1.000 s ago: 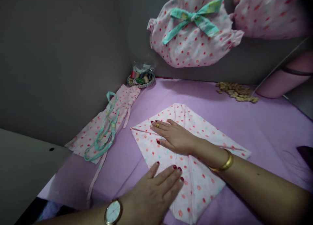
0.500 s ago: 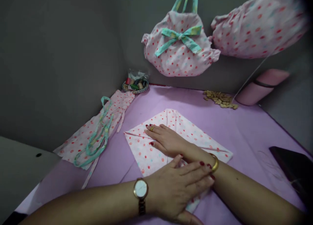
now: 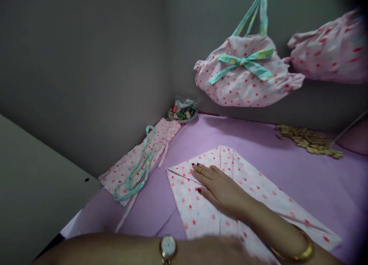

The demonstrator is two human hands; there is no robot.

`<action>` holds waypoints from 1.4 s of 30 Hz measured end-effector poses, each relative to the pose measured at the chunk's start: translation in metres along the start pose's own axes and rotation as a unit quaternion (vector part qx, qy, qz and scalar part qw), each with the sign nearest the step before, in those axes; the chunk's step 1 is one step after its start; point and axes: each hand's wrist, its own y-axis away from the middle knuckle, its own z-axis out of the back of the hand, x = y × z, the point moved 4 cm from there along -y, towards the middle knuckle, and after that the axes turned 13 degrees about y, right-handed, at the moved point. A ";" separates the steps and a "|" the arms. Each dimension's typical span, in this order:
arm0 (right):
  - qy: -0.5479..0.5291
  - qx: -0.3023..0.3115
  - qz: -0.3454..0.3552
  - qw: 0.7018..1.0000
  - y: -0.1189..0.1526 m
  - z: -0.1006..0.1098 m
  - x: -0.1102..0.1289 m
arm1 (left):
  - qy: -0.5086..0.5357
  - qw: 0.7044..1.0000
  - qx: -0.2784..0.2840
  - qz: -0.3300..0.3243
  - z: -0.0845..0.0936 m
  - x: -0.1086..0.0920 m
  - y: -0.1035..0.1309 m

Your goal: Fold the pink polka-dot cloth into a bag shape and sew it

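A white cloth with red and pale blue dots (image 3: 201, 211) lies folded on the purple table cover, its top end drawn to a blunt point. My right hand (image 3: 215, 186) rests flat on the cloth's upper left part, fingers stretched out toward the left corner; a gold bangle circles the wrist. At the bottom edge, my left hand (image 3: 215, 249) is low over or near the cloth's lower part, smeared by motion and partly cut off, so its fingers cannot be read. A watch (image 3: 168, 246) is on that wrist.
Left of the cloth lies another dotted fabric piece (image 3: 115, 175) with teal ties (image 3: 135, 180). A small basket of thread spools (image 3: 182, 115) sits at the back corner. A dotted bag with a teal bow (image 3: 244, 84) hangs by the wall; peanut-like pieces (image 3: 307, 140) lie at right.
The view has shifted left and closer. My left hand has moved down from across my right forearm to the bottom edge. My right hand stays flat on the cloth.
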 end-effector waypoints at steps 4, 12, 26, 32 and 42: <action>-0.008 -0.012 0.007 1.000 -0.002 0.000 0.002 | 0.008 0.980 -0.104 0.171 0.036 0.059 0.019; -0.007 0.015 -0.009 1.000 -0.001 0.004 0.003 | -0.033 0.960 -0.095 0.261 0.035 0.110 0.059; -0.035 -0.147 -0.220 0.964 0.017 0.029 -0.062 | -0.054 0.973 -0.115 0.195 0.061 0.084 -0.016; -0.038 -0.088 -0.196 0.976 0.021 0.037 -0.087 | -0.007 0.999 -0.031 0.017 0.032 0.078 -0.056; 0.003 0.071 -0.069 0.995 -0.025 0.011 -0.106 | 0.053 0.998 -0.032 0.031 0.028 0.086 -0.053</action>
